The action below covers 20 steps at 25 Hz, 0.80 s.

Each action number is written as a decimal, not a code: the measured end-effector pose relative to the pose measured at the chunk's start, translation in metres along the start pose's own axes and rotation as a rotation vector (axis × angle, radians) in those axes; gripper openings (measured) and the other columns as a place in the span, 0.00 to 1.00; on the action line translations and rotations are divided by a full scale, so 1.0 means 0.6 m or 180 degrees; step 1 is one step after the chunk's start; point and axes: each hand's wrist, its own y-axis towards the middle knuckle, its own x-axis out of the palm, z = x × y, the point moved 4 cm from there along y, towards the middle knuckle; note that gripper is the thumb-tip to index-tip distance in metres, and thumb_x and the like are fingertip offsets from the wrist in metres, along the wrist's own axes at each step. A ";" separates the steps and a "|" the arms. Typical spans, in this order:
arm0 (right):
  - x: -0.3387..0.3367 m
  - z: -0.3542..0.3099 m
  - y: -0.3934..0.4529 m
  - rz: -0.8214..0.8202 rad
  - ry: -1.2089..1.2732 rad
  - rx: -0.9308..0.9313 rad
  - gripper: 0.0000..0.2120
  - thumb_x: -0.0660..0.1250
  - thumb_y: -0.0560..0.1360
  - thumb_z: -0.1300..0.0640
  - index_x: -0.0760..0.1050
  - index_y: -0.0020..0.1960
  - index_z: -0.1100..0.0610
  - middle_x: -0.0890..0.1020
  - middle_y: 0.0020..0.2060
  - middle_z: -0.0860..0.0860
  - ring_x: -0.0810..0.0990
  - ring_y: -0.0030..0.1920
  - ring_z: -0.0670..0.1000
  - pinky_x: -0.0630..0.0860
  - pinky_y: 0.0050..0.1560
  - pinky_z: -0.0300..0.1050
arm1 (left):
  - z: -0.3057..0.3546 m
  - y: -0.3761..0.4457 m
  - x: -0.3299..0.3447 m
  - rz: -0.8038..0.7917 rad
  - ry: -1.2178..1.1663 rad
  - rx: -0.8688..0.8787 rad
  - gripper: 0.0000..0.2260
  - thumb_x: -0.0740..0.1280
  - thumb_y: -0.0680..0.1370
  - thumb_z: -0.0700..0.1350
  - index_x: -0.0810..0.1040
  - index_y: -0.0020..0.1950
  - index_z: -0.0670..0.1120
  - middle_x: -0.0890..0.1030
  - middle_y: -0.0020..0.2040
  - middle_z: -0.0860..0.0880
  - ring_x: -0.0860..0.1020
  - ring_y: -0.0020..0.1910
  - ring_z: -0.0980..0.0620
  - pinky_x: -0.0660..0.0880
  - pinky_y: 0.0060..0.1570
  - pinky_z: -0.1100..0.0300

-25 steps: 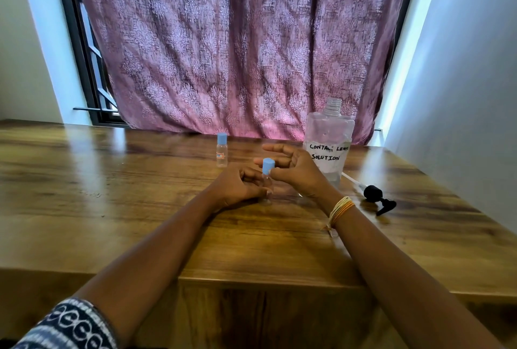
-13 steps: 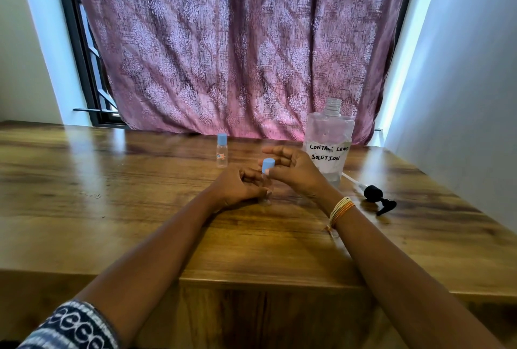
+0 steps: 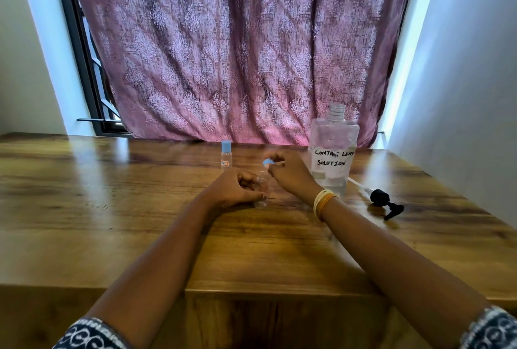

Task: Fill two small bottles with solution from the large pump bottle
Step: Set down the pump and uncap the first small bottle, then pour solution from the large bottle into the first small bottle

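Left hand [image 3: 235, 189] grips small bottle [image 3: 261, 192] upright on table [image 3: 112, 209], mouth up; right hand [image 3: 291, 174] pinches blue cap [image 3: 266, 162].

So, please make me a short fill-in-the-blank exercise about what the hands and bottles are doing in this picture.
1. The right hand holds a small cap of ____ colour.
2. The left hand steadies a small clear bottle that stands on the ____.
3. The black pump head lies on the table, so the neck of the large bottle is ____.
4. The second small bottle, farther back, has its cap ____.

Missing words: blue; table; open; on
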 end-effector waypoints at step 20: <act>-0.017 -0.017 -0.107 -0.0661 -0.1515 0.0653 0.03 0.62 0.75 0.64 0.74 0.44 0.60 0.78 0.42 0.55 0.75 0.47 0.54 0.71 0.47 0.44 | -0.017 -0.005 -0.003 0.0164 -0.0086 -0.0048 0.13 0.76 0.70 0.40 0.83 0.53 0.44 0.86 0.48 0.42 0.82 0.43 0.55 0.78 0.44 0.67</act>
